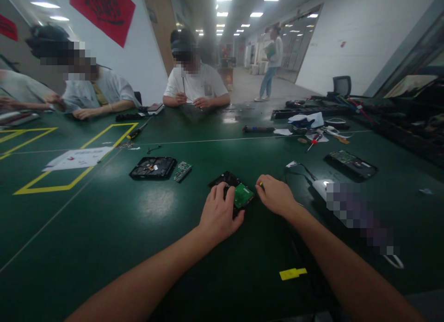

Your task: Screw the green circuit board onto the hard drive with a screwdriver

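Note:
A hard drive [243, 195] with a green circuit board lies on the green table in front of me. My left hand [219, 210] grips it from the near left, fingers bent over its top and thumb along the near edge. Just right of the drive, my right hand [275, 194] is closed on a small object with a yellow part [261, 185]; my fingers hide most of it, so its kind is unclear. Farther left sit an opened drive casing [153, 168] and a loose circuit board [182, 171].
To the right lie another hard drive [350, 164], a white device [338, 204] with a cable, and a red screwdriver [315, 140]. A yellow-and-black screwdriver [137, 131] and a paper sheet [79, 158] are at left. People sit across the table [114, 248]; a yellow tag [293, 274] lies near me.

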A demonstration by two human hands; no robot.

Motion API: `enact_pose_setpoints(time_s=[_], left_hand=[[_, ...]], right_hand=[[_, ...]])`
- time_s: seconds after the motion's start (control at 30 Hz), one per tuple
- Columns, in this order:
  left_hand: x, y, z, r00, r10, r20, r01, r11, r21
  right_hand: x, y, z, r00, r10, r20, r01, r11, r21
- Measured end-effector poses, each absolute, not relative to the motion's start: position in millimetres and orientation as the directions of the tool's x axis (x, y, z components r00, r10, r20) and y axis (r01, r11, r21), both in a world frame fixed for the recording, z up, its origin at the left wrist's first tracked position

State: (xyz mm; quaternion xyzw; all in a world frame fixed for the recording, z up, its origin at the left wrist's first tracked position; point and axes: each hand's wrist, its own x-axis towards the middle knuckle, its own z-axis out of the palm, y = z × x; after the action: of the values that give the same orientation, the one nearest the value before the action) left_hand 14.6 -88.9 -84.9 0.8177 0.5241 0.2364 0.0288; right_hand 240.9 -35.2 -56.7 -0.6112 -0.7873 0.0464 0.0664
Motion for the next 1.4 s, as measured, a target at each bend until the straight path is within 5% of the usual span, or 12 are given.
enact_pose_setpoints(time_s=[0.27,0.53,0.73,1.1,1.4], left_hand=[[3.8,-96.3,-58.1,0.331,0.923,0.196,0.879,-0.377,0.291],[-70.2,-27.5,-45.4,0.593,0.798,0.107,0.667,-0.561,0.49],[-71.5,-19.4,-73.0,0.626,0.77,0.126,0.579,-0.567,0.586],[-57.7,-13.2,-78.7,0.69,0.699,0.185,0.565,-0.681,0.466],[-43.1,-25.9,-72.7,0.591,0.787,0.176,0.668,-0.6,0.439]], right_hand=[[239.3,-24.3,-67.8,-0.193,0.981,0.031,0.971,0.195,-0.134],[241.6,-0.5,-56.3,-0.236,0.967,-0.093,0.962,0.219,-0.166],[237.2,-7.3,-62.2,-0.195,0.979,-0.056,0.971,0.185,-0.154],[235.7,-20.9,-62.0,-0.237,0.972,0.003,0.963,0.235,-0.134],[235.0,-20.4,-64.0,-0.232,0.973,-0.006,0.966,0.229,-0.119]])
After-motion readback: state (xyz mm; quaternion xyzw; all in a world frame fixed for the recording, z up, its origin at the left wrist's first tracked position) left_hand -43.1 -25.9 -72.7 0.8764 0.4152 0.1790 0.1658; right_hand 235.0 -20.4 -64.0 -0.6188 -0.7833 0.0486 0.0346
